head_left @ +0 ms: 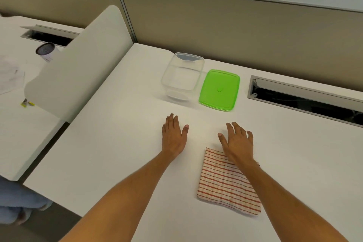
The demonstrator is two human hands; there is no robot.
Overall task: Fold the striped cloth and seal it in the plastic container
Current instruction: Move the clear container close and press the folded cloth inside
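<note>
I've got both hands out flat over the counter [117,143] now, fingers straight and spread, nothing gripped in either. My left hand [174,133] sits in the middle of the frame on bare surface; my right hand [236,140] lies just beyond the top edge of the striped cloth [225,182], with the wrist crossing over its upper right corner. The cloth lies flat at lower centre-right, a compact rectangle; it looks already folded to me, though I can't count layers from here. My guess is the flat palms come from pressing and smoothing rather than picking up.

Up ahead, centre of the frame, the clear container [182,73] stands open with its mouth up, and the green lid [219,90] lies flat just to the right of it, nearly touching. That makes sense: lid parked off to one side so the cloth can go straight in, then the lid on top.

The count: one cloth, one container, one lid, two hands, both empty
</note>
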